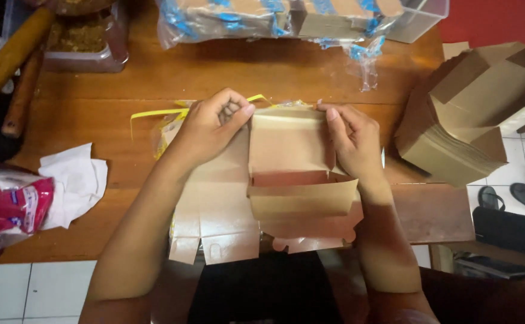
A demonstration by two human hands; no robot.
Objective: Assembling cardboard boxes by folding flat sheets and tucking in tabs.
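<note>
Wooden boards, warm brown and worn, make up the tabletop (118, 90), under which white floor tiles are seen at the lower left. At the far left a red and white plastic packet (7, 207) is laid beside a crumpled white cloth (76, 180), with wooden sticks (10, 57) and a clear tray (88, 42) of brown material behind them. A yellow strip (154, 113) is stretched out just left of the left hand (211, 129), whose fingers are pinched shut on the upper left edge of a half-folded brown cardboard box (292, 174). The box is placed at the middle of the near edge, on top of flat box blanks (214, 222) that overhang the tabletop. Its upper right corner is gripped by the closed fingers of the right hand (352, 141). Behind, a plastic-wrapped bundle with blue print (256, 18) is set. At the right a stack of folded brown cartons (466, 114) is piled, and dark sandals (514, 198) are seen on the floor.
</note>
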